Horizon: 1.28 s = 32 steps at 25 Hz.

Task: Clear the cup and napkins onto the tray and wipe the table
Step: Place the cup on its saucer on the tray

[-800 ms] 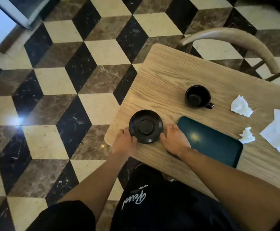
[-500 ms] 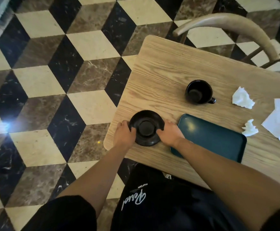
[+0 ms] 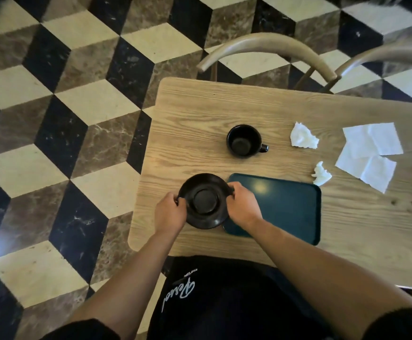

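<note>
A black saucer (image 3: 203, 201) sits at the near left of the wooden table (image 3: 200, 114). My left hand (image 3: 169, 213) grips its left rim and my right hand (image 3: 241, 207) grips its right rim. Just right of the saucer lies a dark green tray (image 3: 286, 207), bare, with my right wrist over its left edge. A black cup (image 3: 244, 141) stands upright beyond the tray, handle to the right. Two crumpled white napkins lie to the right, one (image 3: 303, 138) beside the cup and a smaller one (image 3: 321, 174) at the tray's far right corner.
A flat unfolded white napkin (image 3: 369, 153) lies at the far right of the table. Two curved wooden chair backs (image 3: 268, 44) stand behind the table's far edge. The floor left of the table is a black, brown and cream cube-pattern tile.
Both hands have closed further round the saucer's rim, fingers now curled over its edges. The camera has shifted, bringing the table more square in view.
</note>
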Tool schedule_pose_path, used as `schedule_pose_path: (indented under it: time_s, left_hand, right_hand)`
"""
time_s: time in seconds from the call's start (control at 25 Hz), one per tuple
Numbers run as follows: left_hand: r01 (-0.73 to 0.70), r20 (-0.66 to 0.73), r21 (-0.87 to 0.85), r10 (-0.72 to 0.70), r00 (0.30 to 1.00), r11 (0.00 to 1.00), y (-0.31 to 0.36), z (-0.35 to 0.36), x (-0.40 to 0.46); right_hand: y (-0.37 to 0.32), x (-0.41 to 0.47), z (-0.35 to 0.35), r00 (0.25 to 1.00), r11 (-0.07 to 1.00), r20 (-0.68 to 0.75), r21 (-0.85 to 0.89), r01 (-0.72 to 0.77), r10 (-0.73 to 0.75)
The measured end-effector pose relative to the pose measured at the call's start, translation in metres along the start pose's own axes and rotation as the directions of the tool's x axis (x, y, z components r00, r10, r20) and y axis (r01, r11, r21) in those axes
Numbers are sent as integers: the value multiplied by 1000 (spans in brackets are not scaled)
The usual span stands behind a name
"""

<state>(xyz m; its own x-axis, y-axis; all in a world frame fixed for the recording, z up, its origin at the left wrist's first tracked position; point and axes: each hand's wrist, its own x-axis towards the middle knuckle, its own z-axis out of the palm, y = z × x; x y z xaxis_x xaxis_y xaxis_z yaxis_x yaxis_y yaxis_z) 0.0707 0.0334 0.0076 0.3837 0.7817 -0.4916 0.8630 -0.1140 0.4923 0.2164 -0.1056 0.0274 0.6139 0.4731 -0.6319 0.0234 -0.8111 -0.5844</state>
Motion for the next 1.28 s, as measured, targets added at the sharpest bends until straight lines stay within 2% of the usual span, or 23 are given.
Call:
schedule_pose_path:
  time_s: [0.2, 0.48, 1.28]
  left_hand:
    - [-104, 65, 79, 99, 993, 991, 45, 30, -10]
    - [-152, 136, 154, 131, 982, 976, 75, 60, -10]
    - [-114, 193, 162, 82, 978, 980, 75, 73, -9]
  right_hand:
    - [42, -3, -39, 995, 997, -81, 35, -63, 66]
    - [74, 4, -65, 986, 992, -116, 56, -112, 118]
    - [92, 11, -65, 985, 985, -88, 102, -141, 150]
